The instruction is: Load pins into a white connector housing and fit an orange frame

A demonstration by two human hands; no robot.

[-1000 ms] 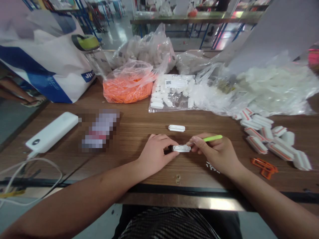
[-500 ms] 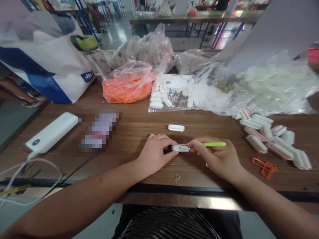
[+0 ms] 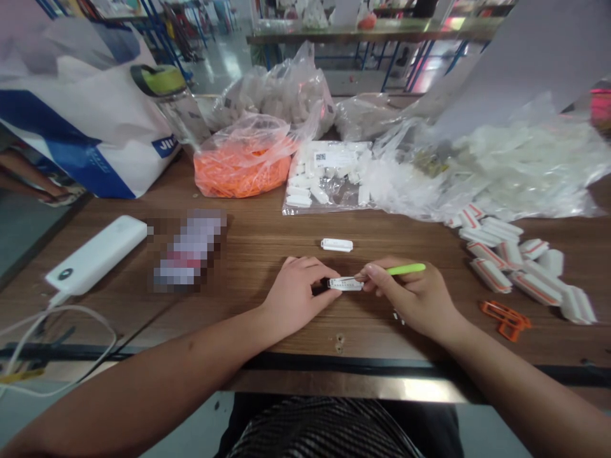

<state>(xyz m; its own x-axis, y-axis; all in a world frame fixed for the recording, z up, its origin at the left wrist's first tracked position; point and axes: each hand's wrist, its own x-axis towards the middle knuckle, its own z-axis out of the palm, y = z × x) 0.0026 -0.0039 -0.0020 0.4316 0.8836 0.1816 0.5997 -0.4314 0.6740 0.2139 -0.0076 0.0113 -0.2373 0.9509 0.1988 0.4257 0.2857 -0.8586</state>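
Observation:
My left hand pinches the left end of a small white plastic connector that lies on the wooden table. My right hand is closed round a thin tool with a green handle, whose metal tip touches the connector's right end. A second white connector lies loose just beyond, not touched by either hand.
Bags of orange parts and white parts sit at the back. Finished white-and-orange pieces pile up on the right, beside loose orange clips. A white power bank with a cable lies at the left, a blue-white bag behind it.
The green-handled tool has shifted slightly at the connector's right end: its handle dropped level, then tilted up again. My left hand has kept its hold in place.

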